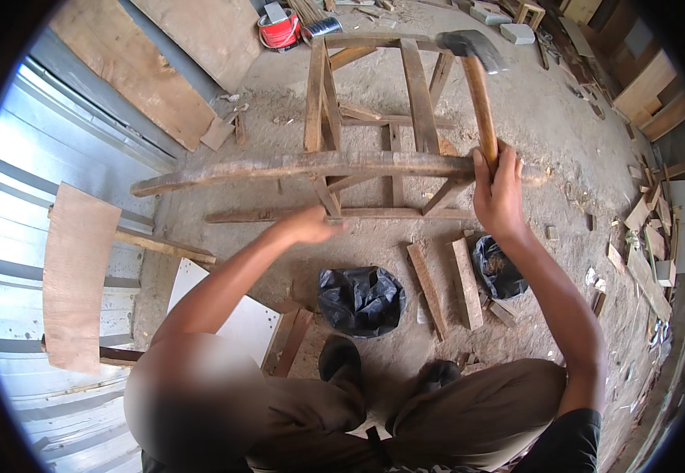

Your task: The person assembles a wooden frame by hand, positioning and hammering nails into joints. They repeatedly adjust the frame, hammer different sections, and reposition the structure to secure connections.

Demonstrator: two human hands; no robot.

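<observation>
My right hand (502,189) is wrapped round the wooden handle of a hammer (479,102), whose dark metal head points up and away from me. That hand is in front of the right part of a long rough wooden beam (271,165) lying across a wooden frame (416,94). The frame is built of several upright and crossing bars. My left hand (311,226) is on the near side, by the frame's lower bar (390,213). Its fingers are drawn together and point right; anything between them is too small or hidden to make out.
Two black plastic-lined containers (362,299) (500,268) stand near my feet, with loose wood strips (427,292) between them. A red bucket (279,33) and a tin (321,28) sit at the far left. Plywood sheets lean on the left wall; wood scraps (648,272) lie along the right.
</observation>
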